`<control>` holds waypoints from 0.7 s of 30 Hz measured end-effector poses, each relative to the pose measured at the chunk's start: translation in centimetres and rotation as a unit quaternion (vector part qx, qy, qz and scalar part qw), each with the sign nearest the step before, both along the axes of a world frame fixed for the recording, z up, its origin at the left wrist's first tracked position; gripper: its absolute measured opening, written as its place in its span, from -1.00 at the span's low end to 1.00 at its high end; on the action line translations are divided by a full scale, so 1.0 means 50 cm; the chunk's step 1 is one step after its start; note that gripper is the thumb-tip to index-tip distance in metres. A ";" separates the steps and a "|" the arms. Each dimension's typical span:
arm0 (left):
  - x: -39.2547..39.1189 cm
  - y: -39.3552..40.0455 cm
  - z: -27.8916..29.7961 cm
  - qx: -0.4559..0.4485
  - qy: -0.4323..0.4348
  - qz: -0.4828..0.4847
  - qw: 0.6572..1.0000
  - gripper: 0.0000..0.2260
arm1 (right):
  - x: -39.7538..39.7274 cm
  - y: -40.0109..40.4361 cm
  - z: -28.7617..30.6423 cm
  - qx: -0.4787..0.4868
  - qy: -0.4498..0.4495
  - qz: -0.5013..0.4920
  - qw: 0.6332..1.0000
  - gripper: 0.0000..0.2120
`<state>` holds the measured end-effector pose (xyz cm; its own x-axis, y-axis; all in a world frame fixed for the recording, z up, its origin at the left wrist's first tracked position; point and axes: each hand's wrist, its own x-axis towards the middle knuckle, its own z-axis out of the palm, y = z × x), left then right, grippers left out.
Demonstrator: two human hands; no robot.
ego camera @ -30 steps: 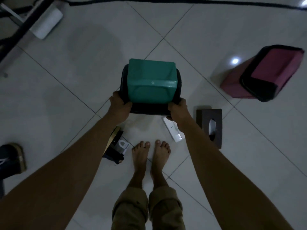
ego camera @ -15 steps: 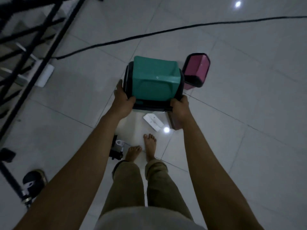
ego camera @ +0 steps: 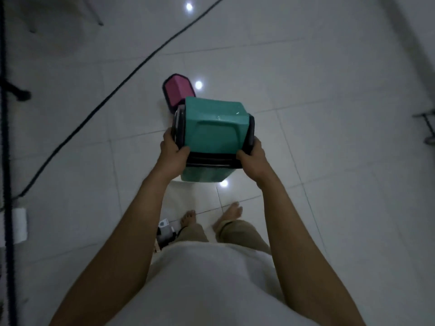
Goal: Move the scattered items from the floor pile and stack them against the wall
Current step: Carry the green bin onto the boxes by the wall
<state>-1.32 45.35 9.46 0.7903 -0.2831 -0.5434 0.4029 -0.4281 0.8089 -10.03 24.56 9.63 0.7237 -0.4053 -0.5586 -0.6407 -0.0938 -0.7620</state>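
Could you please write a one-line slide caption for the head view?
Both hands, left and right, carry a green bin above the tiled floor, a pink bin lying beyond it.

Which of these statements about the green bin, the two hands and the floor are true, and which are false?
1. Both hands grip the green bin: left hand, right hand. True.
2. The green bin rests on the floor. False: it is held up in the air.
3. A pink bin lies on the floor beyond it. True.
4. The person wears shoes. False: the feet are bare.
5. A black cable crosses the tiles. True.
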 end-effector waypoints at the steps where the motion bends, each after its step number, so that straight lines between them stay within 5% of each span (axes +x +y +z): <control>1: -0.014 -0.029 0.008 0.000 0.004 -0.020 1.000 -0.30 | -0.038 -0.014 0.010 -0.015 0.000 -0.015 1.000 -0.24; 9: -0.205 -0.289 0.063 -0.044 0.027 -0.158 0.986 -0.39 | -0.372 -0.116 0.064 -0.190 -0.054 -0.123 0.973 0.20; 14: -0.347 -0.459 0.085 -0.047 0.028 -0.270 0.961 -0.38 | -0.542 -0.210 0.055 -0.329 -0.097 -0.194 0.919 0.22; 21: -0.605 -0.683 0.080 -0.048 0.019 -0.376 0.925 -0.39 | -0.787 -0.335 0.042 -0.397 0.048 -0.305 0.864 0.11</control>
